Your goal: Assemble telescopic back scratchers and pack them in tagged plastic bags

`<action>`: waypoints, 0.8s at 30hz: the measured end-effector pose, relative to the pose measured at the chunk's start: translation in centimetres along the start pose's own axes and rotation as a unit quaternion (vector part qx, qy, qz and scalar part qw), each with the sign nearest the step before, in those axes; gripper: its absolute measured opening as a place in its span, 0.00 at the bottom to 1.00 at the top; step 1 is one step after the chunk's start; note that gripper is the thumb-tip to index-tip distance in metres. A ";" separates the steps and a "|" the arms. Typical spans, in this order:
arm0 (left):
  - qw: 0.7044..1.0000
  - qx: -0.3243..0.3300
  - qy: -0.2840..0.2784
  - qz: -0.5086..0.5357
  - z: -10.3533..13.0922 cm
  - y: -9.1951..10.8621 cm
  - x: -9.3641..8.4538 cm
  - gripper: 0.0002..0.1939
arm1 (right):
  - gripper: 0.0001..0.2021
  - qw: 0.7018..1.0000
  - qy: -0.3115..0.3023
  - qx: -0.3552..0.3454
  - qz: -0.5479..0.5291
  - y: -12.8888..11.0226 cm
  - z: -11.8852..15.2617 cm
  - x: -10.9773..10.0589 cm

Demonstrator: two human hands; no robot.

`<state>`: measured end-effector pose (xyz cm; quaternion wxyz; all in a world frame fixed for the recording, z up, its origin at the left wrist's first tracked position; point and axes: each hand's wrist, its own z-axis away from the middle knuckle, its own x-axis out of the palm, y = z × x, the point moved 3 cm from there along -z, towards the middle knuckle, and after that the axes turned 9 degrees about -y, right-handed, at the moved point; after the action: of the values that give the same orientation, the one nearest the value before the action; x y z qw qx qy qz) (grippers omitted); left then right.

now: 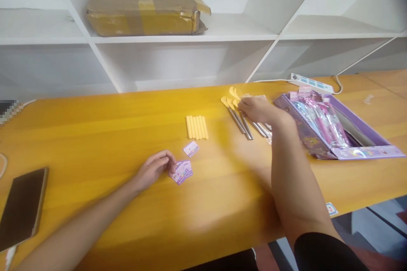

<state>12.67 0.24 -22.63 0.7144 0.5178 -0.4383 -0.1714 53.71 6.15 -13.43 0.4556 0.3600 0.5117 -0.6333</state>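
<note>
My left hand (pixel 156 168) rests on the table with its fingers curled, at the left edge of a few overlapping purple cards (pixel 183 172). Whether it grips them is hidden. One more purple card (pixel 190 149) lies just above. My right hand (pixel 258 109) is closed at the far side, over a row of slim silver sticks with curved yellow tops (pixel 239 122). A blurred yellow top (pixel 234 92) juts out past its fingertips, apparently from a stick in its grip. Between the hands, several plain yellow tubes (pixel 196 127) lie side by side.
To the right stands a purple open box (pixel 369 153) holding pink and blue wrapped packets (pixel 330 123). Behind it is a white power strip (pixel 311 83). A phone (pixel 23 207) lies at left. White shelves (pixel 178 65) with a taped carton (pixel 143 12) rise behind the table.
</note>
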 end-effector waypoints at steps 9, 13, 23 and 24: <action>1.000 -0.005 -0.002 -0.012 0.0 0.2 0.0 0.19 | 0.20 0.992 -0.091 0.084 0.012 -7.1 -3.2 6.7; 1.000 -0.012 -0.004 0.000 0.0 0.1 0.1 0.18 | 0.19 0.991 -0.103 0.079 0.011 -7.5 -2.7 6.7; 1.000 -0.010 -0.007 0.009 -0.1 0.0 0.1 0.18 | 0.12 0.989 -0.113 0.093 -0.009 -8.6 -2.6 7.0; 1.000 -0.011 -0.008 0.006 -0.1 0.0 0.1 0.18 | 0.13 0.989 -0.109 0.098 -0.014 -8.5 -2.6 6.9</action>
<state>12.80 0.23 -22.55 0.7175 0.5063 -0.4448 -0.1760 43.39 7.78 -17.68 0.4628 0.3243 0.3995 -0.7218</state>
